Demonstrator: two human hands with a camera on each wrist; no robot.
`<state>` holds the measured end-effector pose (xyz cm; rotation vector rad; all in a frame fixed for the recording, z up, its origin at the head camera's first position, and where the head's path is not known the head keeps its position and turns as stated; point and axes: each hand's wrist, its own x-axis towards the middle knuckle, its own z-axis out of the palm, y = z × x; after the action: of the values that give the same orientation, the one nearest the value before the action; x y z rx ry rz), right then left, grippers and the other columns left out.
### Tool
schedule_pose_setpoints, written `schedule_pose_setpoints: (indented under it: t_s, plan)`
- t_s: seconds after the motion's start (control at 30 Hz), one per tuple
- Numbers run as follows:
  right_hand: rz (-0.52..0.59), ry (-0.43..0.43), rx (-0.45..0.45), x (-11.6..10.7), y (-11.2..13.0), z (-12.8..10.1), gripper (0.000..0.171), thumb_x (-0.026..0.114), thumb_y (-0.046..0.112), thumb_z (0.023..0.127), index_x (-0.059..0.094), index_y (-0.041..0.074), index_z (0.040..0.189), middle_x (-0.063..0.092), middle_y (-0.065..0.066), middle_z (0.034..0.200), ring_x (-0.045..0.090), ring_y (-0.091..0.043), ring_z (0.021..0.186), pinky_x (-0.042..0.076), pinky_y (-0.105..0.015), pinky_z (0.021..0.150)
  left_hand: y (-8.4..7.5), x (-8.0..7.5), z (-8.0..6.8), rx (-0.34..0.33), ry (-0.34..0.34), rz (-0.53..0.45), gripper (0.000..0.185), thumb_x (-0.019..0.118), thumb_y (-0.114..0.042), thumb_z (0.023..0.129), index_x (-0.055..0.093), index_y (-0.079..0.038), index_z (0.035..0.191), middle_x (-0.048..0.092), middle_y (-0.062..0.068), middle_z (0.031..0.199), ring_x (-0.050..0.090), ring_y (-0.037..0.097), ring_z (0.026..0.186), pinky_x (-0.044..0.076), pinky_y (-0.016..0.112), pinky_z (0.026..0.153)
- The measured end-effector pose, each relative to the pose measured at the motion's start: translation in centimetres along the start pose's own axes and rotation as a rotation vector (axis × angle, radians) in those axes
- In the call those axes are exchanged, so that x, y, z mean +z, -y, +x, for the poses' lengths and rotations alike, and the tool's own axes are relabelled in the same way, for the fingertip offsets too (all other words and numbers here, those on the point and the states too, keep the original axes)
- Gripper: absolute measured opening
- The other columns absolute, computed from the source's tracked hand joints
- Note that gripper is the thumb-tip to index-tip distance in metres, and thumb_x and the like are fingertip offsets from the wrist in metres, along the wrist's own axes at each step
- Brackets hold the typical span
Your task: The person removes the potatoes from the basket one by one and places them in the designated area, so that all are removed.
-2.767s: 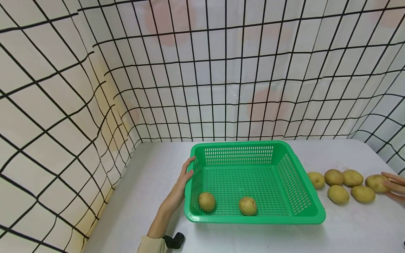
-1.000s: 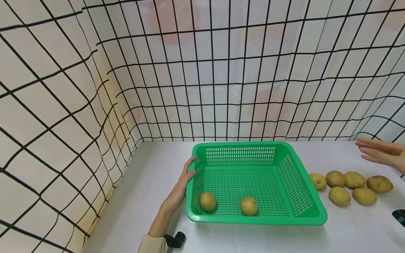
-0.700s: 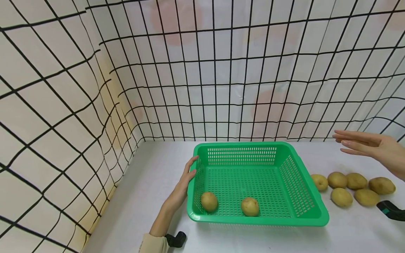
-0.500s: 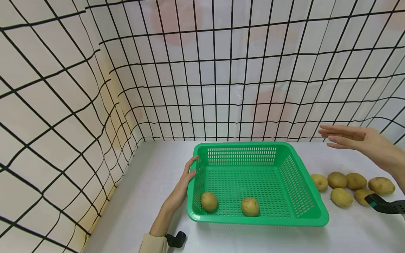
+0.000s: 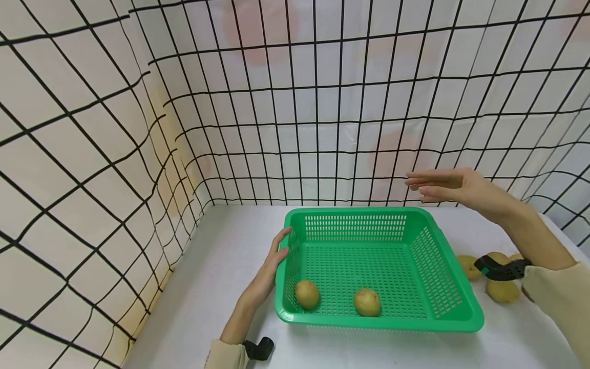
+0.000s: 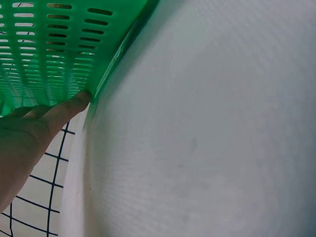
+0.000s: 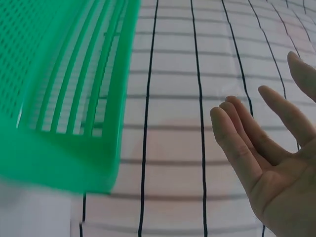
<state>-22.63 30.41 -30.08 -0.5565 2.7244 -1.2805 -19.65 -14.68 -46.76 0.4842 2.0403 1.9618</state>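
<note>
1. On the white tabletop (image 5: 221,256), the left hand (image 5: 269,264) rests flat-fingered against the green basket (image 5: 433,312), which holds two potatoes (image 5: 307,293).
2. Above its far corner, the right hand (image 5: 454,187) hovers, fingers straight and empty.
3. Loose potatoes (image 5: 502,291) lie right of the basket; fetching one looks the likely next move.

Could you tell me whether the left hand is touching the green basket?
Touching: the left wrist view shows the left hand with a fingertip pressed against the green basket at its wall.
</note>
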Motion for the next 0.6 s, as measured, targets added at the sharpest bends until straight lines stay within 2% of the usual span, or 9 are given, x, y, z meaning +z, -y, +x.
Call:
schedule_pose_setpoints:
  t_s: [0.1,0.2,0.27,0.33,0.47,0.6]
  plan:
    - [0.031,0.047,-0.026,1.2,0.9,1.3,0.043,0.059,0.023,0.106,0.057,0.021,0.149,0.064,0.006,0.146,0.065,0.000,0.121,0.056,-0.037,0.101,0.0,0.0,0.0,0.000,0.000,-0.001,0.049,0.030,-0.044,0.112,0.018,-0.046,0.160,0.011,-0.004,0.172,0.022,0.031,0.155,0.029,0.060,0.120]
    - [0.045,0.095,-0.044,2.5,1.6,2.6,0.042,0.061,0.024,0.105,0.058,0.021,0.147,0.063,0.001,0.147,0.064,-0.003,0.124,0.047,-0.057,0.110,0.0,0.0,0.0,0.000,-0.006,0.001,0.049,0.030,-0.045,0.112,0.019,-0.046,0.159,0.013,-0.004,0.171,0.025,0.031,0.153,0.031,0.058,0.118]
    - [0.059,0.134,-0.063,3.3,1.9,3.5,0.042,0.062,0.024,0.104,0.059,0.021,0.147,0.061,-0.001,0.149,0.063,-0.005,0.127,0.043,-0.065,0.110,-0.1,0.0,0.0,0.000,-0.009,0.003,0.049,0.030,-0.045,0.112,0.019,-0.046,0.159,0.013,-0.004,0.171,0.026,0.031,0.152,0.032,0.058,0.117]
    - [0.082,0.185,-0.076,4.2,2.0,4.3,0.042,0.062,0.023,0.104,0.059,0.022,0.146,0.061,-0.004,0.149,0.064,-0.007,0.128,0.045,-0.062,0.111,-0.1,0.0,0.0,-0.001,-0.008,0.005,0.049,0.030,-0.045,0.112,0.019,-0.046,0.159,0.013,-0.003,0.172,0.027,0.032,0.152,0.033,0.059,0.117]
    - [0.161,0.292,-0.098,6.2,2.1,5.8,0.044,0.064,0.022,0.104,0.058,0.020,0.148,0.060,-0.009,0.149,0.064,-0.023,0.130,0.053,-0.052,0.106,-0.1,0.0,0.0,-0.007,-0.002,0.006,0.049,0.029,-0.045,0.112,0.018,-0.046,0.159,0.011,-0.002,0.172,0.025,0.032,0.153,0.032,0.062,0.118]
    - [0.211,0.365,-0.107,8.3,2.1,7.1,0.045,0.067,0.022,0.102,0.059,0.019,0.146,0.061,-0.014,0.148,0.063,-0.034,0.130,0.054,-0.049,0.106,-0.1,-0.1,0.0,-0.009,-0.002,0.003,0.049,0.030,-0.045,0.112,0.018,-0.045,0.160,0.011,-0.002,0.172,0.024,0.032,0.154,0.032,0.063,0.119]
